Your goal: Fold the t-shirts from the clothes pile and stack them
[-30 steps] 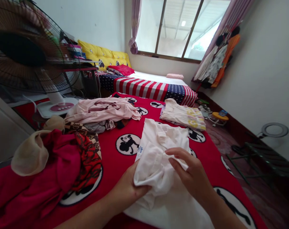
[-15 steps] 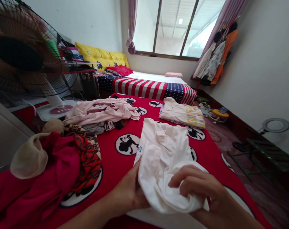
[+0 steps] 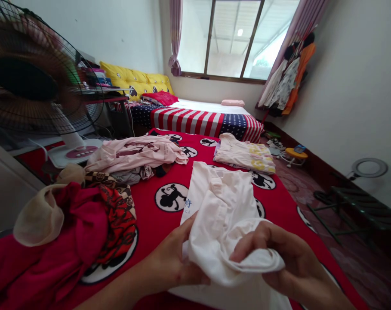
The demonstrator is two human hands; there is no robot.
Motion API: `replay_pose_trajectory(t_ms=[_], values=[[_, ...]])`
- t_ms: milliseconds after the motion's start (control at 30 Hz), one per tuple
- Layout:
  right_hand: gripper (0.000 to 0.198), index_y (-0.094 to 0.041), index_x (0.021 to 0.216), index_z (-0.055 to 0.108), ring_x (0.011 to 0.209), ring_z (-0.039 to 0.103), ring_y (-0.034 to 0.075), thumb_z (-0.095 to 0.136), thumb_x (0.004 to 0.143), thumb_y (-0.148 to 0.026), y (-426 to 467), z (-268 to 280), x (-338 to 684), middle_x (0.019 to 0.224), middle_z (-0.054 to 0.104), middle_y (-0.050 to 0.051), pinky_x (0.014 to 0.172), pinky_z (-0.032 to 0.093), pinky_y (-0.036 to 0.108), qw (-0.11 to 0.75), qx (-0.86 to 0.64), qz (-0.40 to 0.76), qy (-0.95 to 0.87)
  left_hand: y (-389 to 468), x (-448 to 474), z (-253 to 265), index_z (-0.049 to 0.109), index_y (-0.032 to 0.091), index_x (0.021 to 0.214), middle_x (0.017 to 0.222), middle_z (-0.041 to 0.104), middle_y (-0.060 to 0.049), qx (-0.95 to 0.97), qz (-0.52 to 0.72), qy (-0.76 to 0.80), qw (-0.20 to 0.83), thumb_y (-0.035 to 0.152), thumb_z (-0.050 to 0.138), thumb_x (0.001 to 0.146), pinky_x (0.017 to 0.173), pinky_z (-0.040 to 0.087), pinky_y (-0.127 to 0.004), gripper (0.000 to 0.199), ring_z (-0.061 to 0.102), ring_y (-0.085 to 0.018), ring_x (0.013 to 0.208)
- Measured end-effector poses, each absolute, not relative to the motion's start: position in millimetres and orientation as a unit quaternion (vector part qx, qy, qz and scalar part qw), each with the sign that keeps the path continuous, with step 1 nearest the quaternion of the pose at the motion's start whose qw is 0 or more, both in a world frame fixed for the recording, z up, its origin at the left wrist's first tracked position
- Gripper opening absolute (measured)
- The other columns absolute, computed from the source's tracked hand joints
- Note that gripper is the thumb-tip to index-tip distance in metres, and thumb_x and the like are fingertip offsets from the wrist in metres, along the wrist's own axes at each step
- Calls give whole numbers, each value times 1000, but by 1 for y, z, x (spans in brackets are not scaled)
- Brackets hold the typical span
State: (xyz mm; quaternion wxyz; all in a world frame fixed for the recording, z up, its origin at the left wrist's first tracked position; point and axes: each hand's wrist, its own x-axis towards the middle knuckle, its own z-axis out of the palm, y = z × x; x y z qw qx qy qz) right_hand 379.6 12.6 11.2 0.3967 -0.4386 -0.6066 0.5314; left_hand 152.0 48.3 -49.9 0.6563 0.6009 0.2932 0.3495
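Note:
A white shirt (image 3: 227, 198) with blue lettering at its left side lies partly folded on the red blanket (image 3: 146, 228). My left hand (image 3: 182, 254) grips the near left edge of its bunched cloth, thumb below and fingers partly hidden. On the other side, my right hand (image 3: 279, 254) pinches a rolled fold of the same shirt, with the fingers over the top and the thumb underneath. The near part of the cloth is lifted, and more white fabric spreads out below both hands.
A folded cream shirt (image 3: 243, 153) rests at the far right of the blanket. Left are a pink shirt (image 3: 137, 150) and a heap of magenta cloth (image 3: 75, 228). A fan (image 3: 24, 77) stands at far left, a green folding stool (image 3: 363, 206) at right.
My right fingers have closed on the fold and drawn its edge slightly up and right. The left hand keeps its hold, and the view has shifted a little.

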Motion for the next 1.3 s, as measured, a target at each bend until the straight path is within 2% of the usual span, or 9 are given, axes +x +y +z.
replay_pose_trajectory(t_ms=[167, 300, 433, 600, 800, 933, 1033, 1133, 1300], values=[[59, -22, 103, 62, 71, 58, 18, 60, 70, -71, 23, 3, 390, 85, 65, 6, 58, 43, 25, 291, -492, 550, -609, 49, 159, -59, 33, 16, 144, 130, 56, -15, 605, 427, 347, 575, 36, 82, 62, 98, 45, -37, 98, 53, -31, 118], [74, -17, 93, 70, 61, 51, 14, 32, 79, -80, 30, -15, 394, 74, 61, 5, 53, 39, 22, 200, -495, 600, -596, 44, 161, -68, 27, 16, 147, 128, 58, -15, 634, 409, 370, 542, 27, 76, 68, 93, 48, -33, 94, 58, -28, 112], [50, -17, 93, 68, 64, 47, 11, 70, 69, -61, 27, -26, 380, 73, 57, 0, 56, 37, 20, 179, -476, 607, -610, 41, 162, -68, 26, 18, 148, 116, 65, -12, 682, 373, 388, 496, 18, 70, 69, 76, 53, -28, 90, 66, -20, 85], [39, -16, 71, 58, 59, 43, 9, 79, 60, -46, 20, -30, 363, 66, 52, -2, 52, 32, 19, 263, -486, 659, -510, 43, 162, -64, 24, 19, 149, 110, 67, -9, 701, 353, 383, 487, 12, 66, 68, 71, 52, -25, 92, 66, -19, 81], [33, -17, 65, 54, 83, 57, 18, 77, 64, -41, 19, -7, 368, 104, 63, 8, 66, 44, 24, 442, -423, 635, -472, 47, 164, -46, 37, 15, 142, 113, 66, -9, 686, 349, 322, 551, 9, 64, 68, 80, 50, -26, 79, 64, -23, 94], [26, -19, 75, 57, 78, 57, 17, 72, 72, -40, 35, 9, 369, 96, 63, 6, 63, 45, 24, 446, -443, 595, -501, 55, 167, -39, 55, 13, 125, 108, 66, -7, 680, 343, 286, 581, 7, 60, 70, 83, 48, -27, 55, 61, -22, 95], [27, -20, 81, 56, 63, 53, 13, 69, 76, -43, 49, 16, 366, 74, 57, 1, 55, 42, 21, 462, -470, 526, -538, 64, 167, -42, 61, 10, 109, 88, 66, -3, 672, 309, 316, 594, 6, 58, 66, 65, 46, -22, 44, 59, -17, 76], [27, -21, 84, 55, 60, 51, 12, 69, 77, -44, 53, 19, 362, 71, 55, -1, 51, 41, 20, 496, -483, 439, -573, 69, 166, -44, 62, 10, 98, 78, 62, 0, 664, 286, 333, 605, 7, 57, 66, 56, 40, -19, 33, 54, -13, 67], [27, -22, 91, 56, 61, 54, 14, 59, 84, -48, 34, 17, 360, 74, 60, 3, 49, 43, 22, 454, -517, 406, -602, 72, 167, -40, 63, 9, 97, 82, 63, -2, 655, 350, 333, 581, 10, 61, 70, 64, 42, -20, 28, 53, -13, 73]])
